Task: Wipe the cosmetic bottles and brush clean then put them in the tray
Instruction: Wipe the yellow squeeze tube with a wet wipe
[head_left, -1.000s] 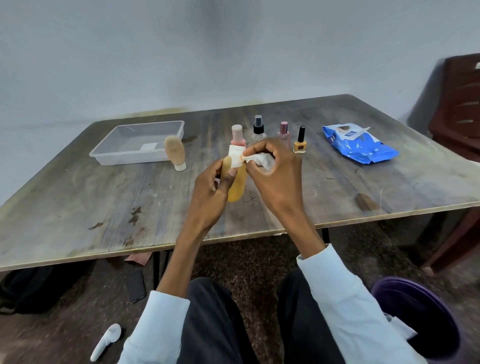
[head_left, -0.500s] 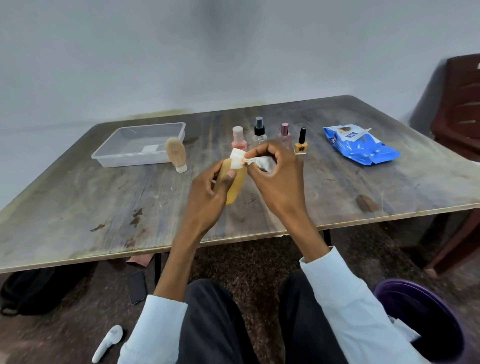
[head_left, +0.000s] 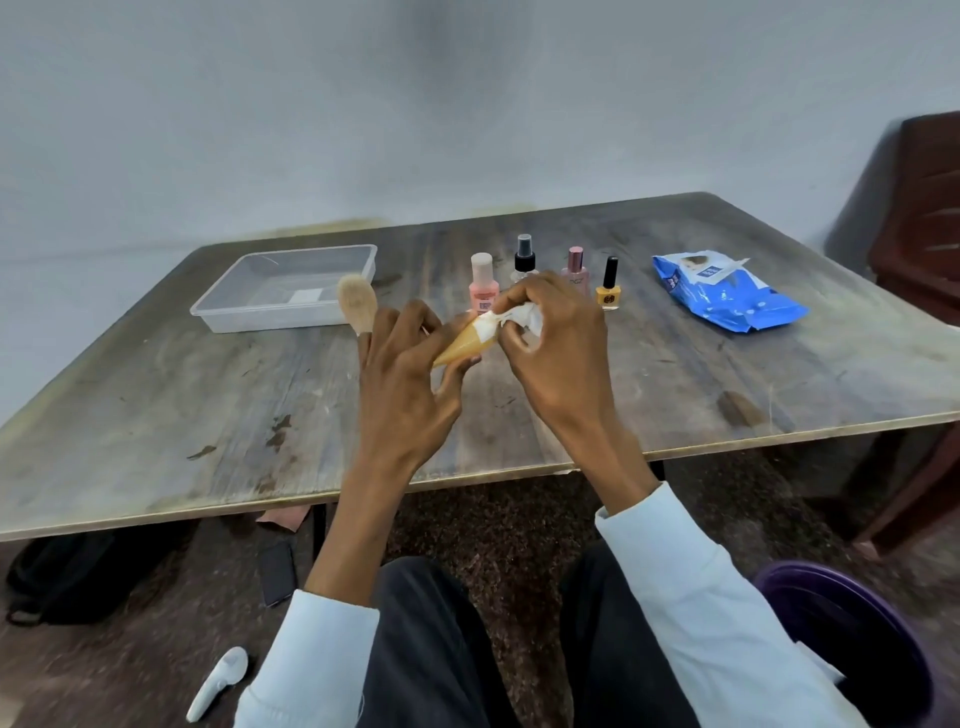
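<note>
Left hand (head_left: 402, 382) grips tilted orange bottle (head_left: 464, 344); right hand (head_left: 553, 338) pinches white wipe (head_left: 524, 318) on cap.

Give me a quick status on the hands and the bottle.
Left hand holds orange bottle above table. Right hand pinches wipe against its white cap. Tray holds no bottles; nothing in the way.
</note>
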